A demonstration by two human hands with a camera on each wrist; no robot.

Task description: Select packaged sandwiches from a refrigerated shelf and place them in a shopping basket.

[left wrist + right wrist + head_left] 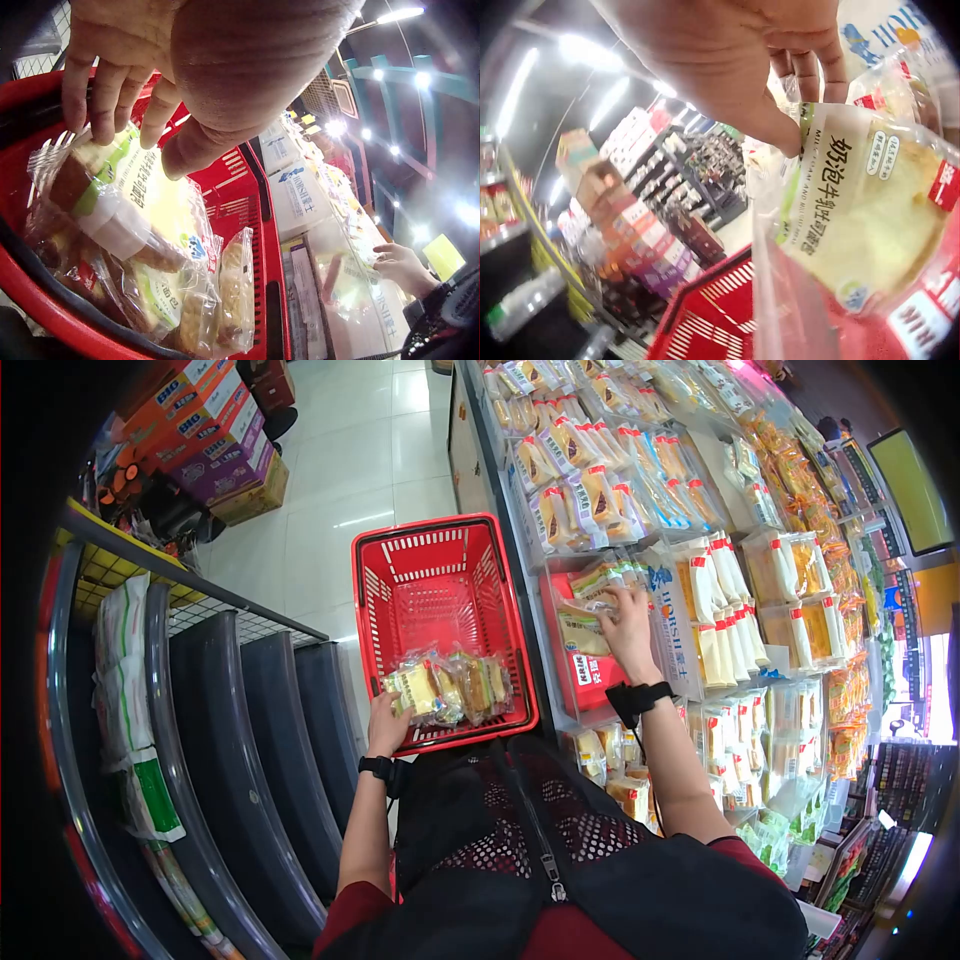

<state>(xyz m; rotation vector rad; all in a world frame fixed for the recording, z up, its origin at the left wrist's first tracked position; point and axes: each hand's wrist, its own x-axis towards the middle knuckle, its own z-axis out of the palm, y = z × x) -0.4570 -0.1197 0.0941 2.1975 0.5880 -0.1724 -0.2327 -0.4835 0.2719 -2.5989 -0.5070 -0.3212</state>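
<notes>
My right hand (628, 635) pinches the edge of a clear-wrapped packet of sliced bread (877, 202) with a pale label, over a display bin (655, 650) with a red KRIK box in it. More wrapped bread lies right beside the fingers. At the near left rim of a red shopping basket (440, 532), my left hand (385, 722) hangs with relaxed, spread fingers. Its fingertips are right at the top of a wrapped bread packet (142, 191). Several such packets (482, 685) are piled in the basket's near end; the lower ones are partly hidden.
Rows of wrapped bread (590, 500) fill the shelf on the right, in clear-walled bins. Dark tiered shelves (215, 730) stand on the left behind a wire rack (235, 615). Stacked cartons (215, 440) stand on the tiled floor (345, 480) at the far left.
</notes>
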